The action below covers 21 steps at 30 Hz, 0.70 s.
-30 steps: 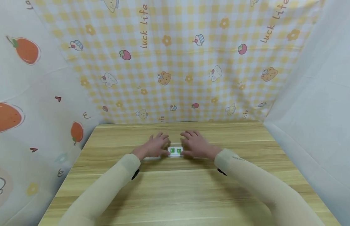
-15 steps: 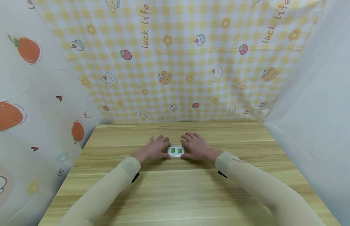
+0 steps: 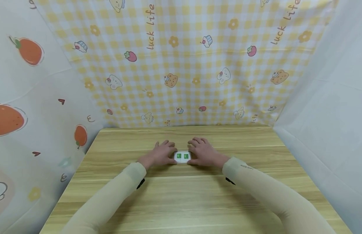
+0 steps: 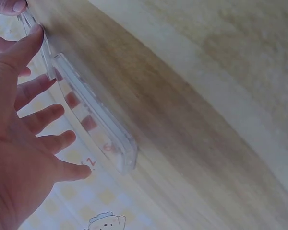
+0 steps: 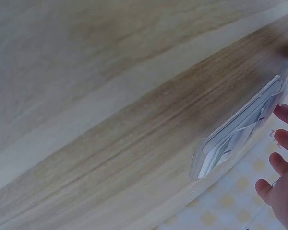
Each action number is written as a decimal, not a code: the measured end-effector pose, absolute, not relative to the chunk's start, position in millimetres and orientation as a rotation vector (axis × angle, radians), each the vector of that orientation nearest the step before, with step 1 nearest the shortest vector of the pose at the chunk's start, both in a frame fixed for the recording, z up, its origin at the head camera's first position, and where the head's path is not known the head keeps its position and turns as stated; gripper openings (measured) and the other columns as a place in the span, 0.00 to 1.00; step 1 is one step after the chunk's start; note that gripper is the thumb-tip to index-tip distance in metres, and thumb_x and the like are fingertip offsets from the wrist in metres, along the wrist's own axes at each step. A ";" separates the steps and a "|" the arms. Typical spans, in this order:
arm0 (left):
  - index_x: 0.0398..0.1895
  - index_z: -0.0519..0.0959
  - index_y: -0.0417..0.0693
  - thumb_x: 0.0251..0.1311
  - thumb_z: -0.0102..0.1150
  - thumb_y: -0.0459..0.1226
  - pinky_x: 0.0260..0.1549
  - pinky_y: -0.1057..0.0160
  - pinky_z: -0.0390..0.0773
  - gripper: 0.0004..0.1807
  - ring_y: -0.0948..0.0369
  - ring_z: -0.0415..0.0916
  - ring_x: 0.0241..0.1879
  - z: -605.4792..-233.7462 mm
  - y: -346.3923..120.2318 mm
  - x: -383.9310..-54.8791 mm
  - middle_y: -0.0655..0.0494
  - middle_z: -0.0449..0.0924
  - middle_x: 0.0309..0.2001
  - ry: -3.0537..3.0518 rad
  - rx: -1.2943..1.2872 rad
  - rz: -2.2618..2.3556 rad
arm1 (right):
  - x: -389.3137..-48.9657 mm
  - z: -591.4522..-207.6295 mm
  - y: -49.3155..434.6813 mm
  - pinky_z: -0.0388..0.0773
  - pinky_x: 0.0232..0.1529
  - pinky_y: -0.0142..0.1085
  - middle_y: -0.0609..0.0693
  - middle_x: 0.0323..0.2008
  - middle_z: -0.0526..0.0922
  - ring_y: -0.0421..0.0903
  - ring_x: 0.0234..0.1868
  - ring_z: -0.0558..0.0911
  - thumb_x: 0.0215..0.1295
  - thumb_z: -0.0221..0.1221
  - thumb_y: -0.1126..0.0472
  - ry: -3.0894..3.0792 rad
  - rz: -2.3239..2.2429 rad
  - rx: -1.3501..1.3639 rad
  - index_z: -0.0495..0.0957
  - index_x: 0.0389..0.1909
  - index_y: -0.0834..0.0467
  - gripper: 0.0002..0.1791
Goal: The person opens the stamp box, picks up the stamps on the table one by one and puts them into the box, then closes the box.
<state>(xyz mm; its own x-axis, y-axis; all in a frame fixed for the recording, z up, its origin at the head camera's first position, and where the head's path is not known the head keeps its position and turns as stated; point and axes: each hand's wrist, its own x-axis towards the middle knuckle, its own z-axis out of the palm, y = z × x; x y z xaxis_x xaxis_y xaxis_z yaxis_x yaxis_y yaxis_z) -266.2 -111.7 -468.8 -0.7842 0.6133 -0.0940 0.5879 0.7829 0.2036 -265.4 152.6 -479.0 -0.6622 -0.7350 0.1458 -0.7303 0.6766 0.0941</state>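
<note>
A small clear plastic case (image 3: 182,156) with two green squares on its white insert lies flat on the wooden table, between both hands. My left hand (image 3: 161,154) pinches its left end between thumb and index finger, the other fingers spread. At the right end, my right hand (image 3: 205,152) grips it likewise, thumb near and index finger far. In the left wrist view, a second clear case (image 4: 93,117) with reddish squares stands out below the left palm. A third clear case (image 5: 240,129) with a pale insert lies below the right hand. The head view hides both side cases.
The wooden table (image 3: 181,201) reaches back to a yellow checked curtain (image 3: 184,94). A white fruit-printed cloth (image 3: 52,130) hangs at the left, a plain white cloth (image 3: 321,107) at the right.
Both hands have lowered slightly and closed in on the ends of the middle case. The edges of the side cases, seen earlier beneath the hands, are now covered. Little moves in the last half second.
</note>
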 end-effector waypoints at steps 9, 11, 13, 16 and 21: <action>0.66 0.76 0.55 0.59 0.64 0.62 0.63 0.25 0.50 0.36 0.44 0.53 0.74 -468.3 -112.3 -267.3 0.49 0.64 0.73 2.835 0.948 0.289 | -266.1 -479.9 152.4 0.60 0.66 0.58 0.53 0.66 0.72 0.55 0.69 0.64 0.62 0.57 0.27 -2.741 -0.055 1.152 0.84 0.53 0.50 0.35; 0.67 0.76 0.55 0.59 0.65 0.62 0.63 0.25 0.50 0.36 0.44 0.54 0.74 -468.6 -112.3 -267.1 0.49 0.64 0.73 2.835 0.943 0.289 | -266.0 -480.5 152.3 0.61 0.65 0.58 0.53 0.65 0.73 0.55 0.68 0.64 0.62 0.57 0.27 -2.741 -0.051 1.151 0.84 0.53 0.50 0.35; 0.67 0.76 0.56 0.59 0.65 0.62 0.63 0.26 0.50 0.36 0.44 0.53 0.74 -469.4 -112.5 -266.7 0.49 0.63 0.74 2.835 0.931 0.285 | -265.6 -480.8 152.1 0.61 0.65 0.58 0.53 0.65 0.73 0.55 0.68 0.65 0.62 0.57 0.27 -2.742 -0.049 1.153 0.84 0.53 0.51 0.35; 0.67 0.76 0.56 0.58 0.65 0.62 0.64 0.25 0.48 0.36 0.42 0.51 0.75 -470.3 -112.7 -265.6 0.48 0.62 0.74 2.832 0.906 0.294 | -264.8 -480.9 151.8 0.62 0.64 0.59 0.53 0.65 0.73 0.56 0.68 0.65 0.62 0.57 0.27 -2.745 -0.042 1.154 0.84 0.54 0.51 0.35; 0.67 0.76 0.58 0.57 0.66 0.62 0.64 0.25 0.47 0.36 0.40 0.49 0.75 -471.2 -114.8 -264.1 0.48 0.61 0.75 2.828 0.882 0.321 | -262.4 -478.9 150.2 0.63 0.64 0.59 0.53 0.65 0.73 0.56 0.68 0.65 0.62 0.58 0.27 -2.763 -0.023 1.152 0.84 0.54 0.51 0.35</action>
